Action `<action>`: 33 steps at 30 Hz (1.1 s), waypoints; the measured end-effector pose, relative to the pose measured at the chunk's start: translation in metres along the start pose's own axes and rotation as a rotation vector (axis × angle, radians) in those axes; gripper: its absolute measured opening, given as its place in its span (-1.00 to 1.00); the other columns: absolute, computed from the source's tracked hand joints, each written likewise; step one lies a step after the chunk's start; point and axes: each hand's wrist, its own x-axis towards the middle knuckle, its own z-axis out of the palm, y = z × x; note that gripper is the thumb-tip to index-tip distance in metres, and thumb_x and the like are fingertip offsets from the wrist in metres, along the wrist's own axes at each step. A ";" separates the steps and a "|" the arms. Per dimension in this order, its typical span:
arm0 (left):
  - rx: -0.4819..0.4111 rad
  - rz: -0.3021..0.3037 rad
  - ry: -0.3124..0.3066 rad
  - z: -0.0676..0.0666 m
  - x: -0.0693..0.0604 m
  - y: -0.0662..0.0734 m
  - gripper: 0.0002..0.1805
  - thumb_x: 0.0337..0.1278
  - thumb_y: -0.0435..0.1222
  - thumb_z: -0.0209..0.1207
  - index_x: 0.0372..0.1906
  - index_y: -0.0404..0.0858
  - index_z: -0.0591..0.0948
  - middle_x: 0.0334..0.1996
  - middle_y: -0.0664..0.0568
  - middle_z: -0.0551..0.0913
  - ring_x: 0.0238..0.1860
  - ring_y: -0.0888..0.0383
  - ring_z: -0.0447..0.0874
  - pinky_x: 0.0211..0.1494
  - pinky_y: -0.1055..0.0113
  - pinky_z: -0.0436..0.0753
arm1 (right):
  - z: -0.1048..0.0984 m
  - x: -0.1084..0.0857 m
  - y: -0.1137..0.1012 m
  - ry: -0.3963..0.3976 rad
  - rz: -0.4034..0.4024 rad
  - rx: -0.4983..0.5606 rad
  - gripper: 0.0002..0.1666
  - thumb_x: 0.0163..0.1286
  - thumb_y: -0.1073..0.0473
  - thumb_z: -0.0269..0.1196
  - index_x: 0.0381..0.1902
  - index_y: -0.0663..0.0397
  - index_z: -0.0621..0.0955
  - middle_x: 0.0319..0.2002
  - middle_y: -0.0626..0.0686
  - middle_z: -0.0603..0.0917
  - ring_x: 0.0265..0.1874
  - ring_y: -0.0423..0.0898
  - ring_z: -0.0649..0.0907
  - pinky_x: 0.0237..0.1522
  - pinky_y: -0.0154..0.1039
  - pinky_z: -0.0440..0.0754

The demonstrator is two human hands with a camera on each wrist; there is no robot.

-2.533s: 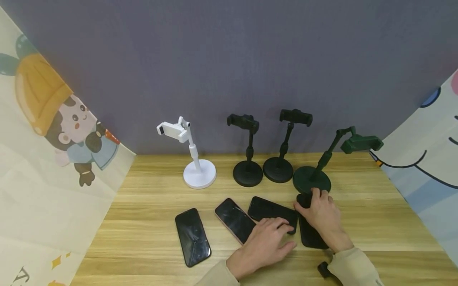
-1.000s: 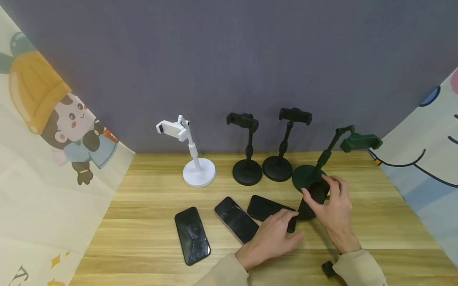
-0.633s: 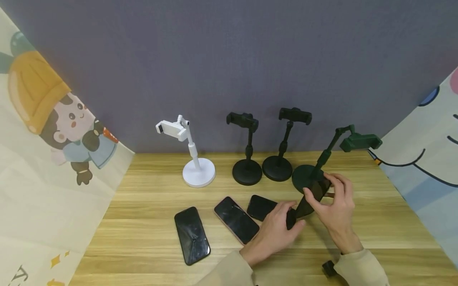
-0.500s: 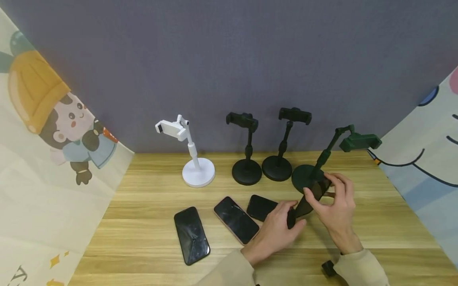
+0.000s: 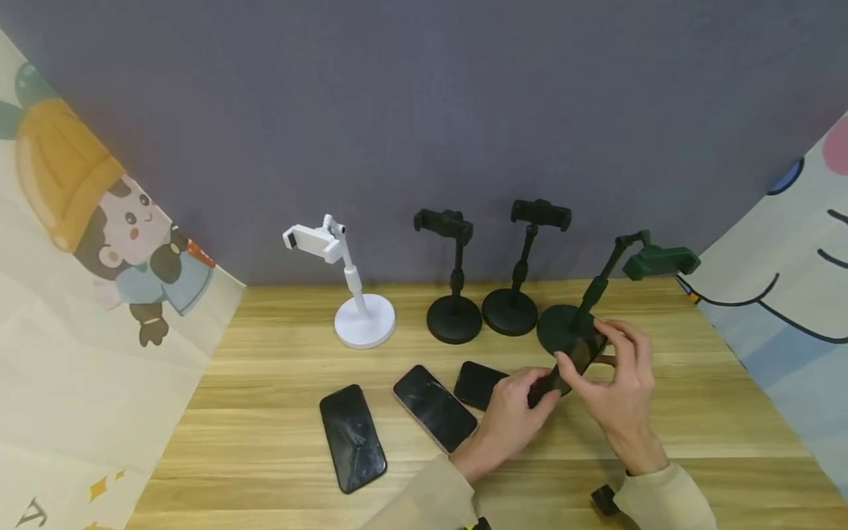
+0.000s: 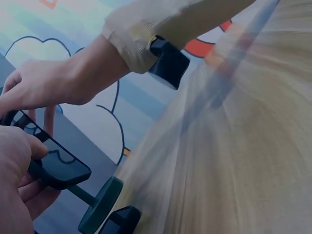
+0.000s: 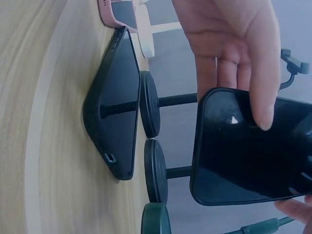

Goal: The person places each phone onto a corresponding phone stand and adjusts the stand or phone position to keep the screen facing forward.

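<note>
Both hands hold one black smartphone (image 5: pixel 583 352), tilted up off the table in front of the dark green phone stand (image 5: pixel 573 327). My right hand (image 5: pixel 619 390) grips its upper end, thumb on one edge and fingers on the other. At the lower end my left hand (image 5: pixel 509 418) pinches it; the right wrist view shows the left thumb (image 7: pixel 263 97) pressed on the dark screen (image 7: pixel 248 156). Left of the hands lie three more phones: one partly covered by the left hand (image 5: pixel 478 384), a pink-edged one (image 5: pixel 435 407) and a black one (image 5: pixel 353 439).
A white phone stand (image 5: pixel 364 321) and two black phone stands (image 5: pixel 454 320) line the back of the wooden table (image 5: pixel 265 353), before a grey partition (image 5: pixel 371 110). A small black device (image 5: pixel 604 500) sits at the right sleeve. Cartoon-printed panels flank both sides.
The right hand has lifted the rightmost phone off the table and tilted it up. The left hand has moved right from above the neighbouring phones and now grips its lower end.
</note>
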 end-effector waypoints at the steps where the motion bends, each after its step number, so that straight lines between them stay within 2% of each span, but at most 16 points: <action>1: 0.004 0.003 0.001 -0.001 0.001 0.000 -0.75 0.39 -0.28 0.29 0.08 -0.24 0.68 -0.03 0.02 0.77 -0.03 0.33 0.73 0.00 0.65 0.59 | 0.000 0.001 -0.002 0.004 -0.005 0.001 -0.11 0.31 -0.37 0.34 -0.07 0.50 0.64 -0.11 0.52 0.56 -0.38 0.32 0.58 -0.13 -0.78 0.36; 8: 0.027 0.024 -0.002 0.000 0.003 0.000 -0.77 0.40 -0.28 0.28 0.06 -0.24 0.69 -0.06 0.02 0.78 -0.07 0.29 0.77 -0.06 0.67 0.59 | 0.001 0.003 -0.011 0.035 -0.014 0.019 -0.12 0.32 -0.34 0.35 -0.09 0.52 0.64 -0.14 0.53 0.56 -0.44 0.32 0.55 -0.14 -0.77 0.37; 14: 0.023 0.016 0.004 0.002 0.004 -0.001 -0.80 0.42 -0.26 0.26 0.04 -0.21 0.69 -0.09 0.06 0.78 -0.15 0.39 0.72 -0.12 0.71 0.56 | 0.002 0.003 -0.013 0.046 -0.014 0.024 -0.14 0.33 -0.33 0.35 -0.09 0.53 0.64 -0.14 0.54 0.56 -0.40 0.34 0.55 -0.12 -0.77 0.37; 16: 0.027 0.028 0.011 0.002 0.005 -0.001 -0.82 0.42 -0.27 0.27 0.00 -0.21 0.70 -0.14 0.06 0.78 -0.22 0.40 0.71 -0.17 0.72 0.54 | 0.003 0.003 -0.014 0.052 -0.015 0.024 -0.14 0.33 -0.33 0.35 -0.09 0.52 0.64 -0.13 0.53 0.56 -0.38 0.33 0.55 -0.12 -0.77 0.38; 19: 0.080 0.071 0.024 0.003 0.005 -0.001 -0.88 0.41 -0.27 0.28 -0.07 -0.18 0.72 -0.22 0.10 0.78 -0.24 0.38 0.73 -0.18 0.71 0.56 | 0.004 0.003 -0.015 0.052 -0.007 0.021 -0.14 0.33 -0.32 0.35 -0.07 0.53 0.64 -0.13 0.54 0.55 -0.34 0.34 0.55 -0.11 -0.76 0.38; 23: 0.125 0.109 0.038 0.003 0.005 0.000 -0.94 0.38 -0.27 0.31 -0.16 -0.17 0.72 -0.29 0.10 0.78 -0.20 0.28 0.80 -0.15 0.63 0.64 | 0.005 0.000 -0.015 0.043 0.032 0.027 -0.10 0.33 -0.32 0.35 -0.02 0.56 0.61 -0.09 0.56 0.54 -0.29 0.36 0.53 -0.10 -0.76 0.37; 28: 0.084 0.109 0.051 0.005 0.007 0.000 -0.95 0.35 -0.31 0.32 -0.20 -0.21 0.71 -0.36 0.08 0.76 -0.27 0.25 0.79 -0.18 0.62 0.64 | 0.007 -0.009 -0.009 0.025 0.107 0.033 0.03 0.30 -0.36 0.36 0.17 0.58 0.52 -0.03 0.59 0.53 -0.21 0.39 0.53 -0.05 -0.68 0.43; 33: 0.045 0.101 0.071 0.006 0.009 0.000 -0.96 0.30 -0.37 0.33 -0.21 -0.25 0.72 -0.41 0.06 0.74 -0.35 0.26 0.76 -0.24 0.65 0.59 | 0.007 -0.017 -0.003 -0.038 0.181 0.042 0.13 0.29 -0.41 0.35 0.36 0.48 0.43 0.00 0.59 0.52 -0.12 0.35 0.53 0.05 -0.59 0.46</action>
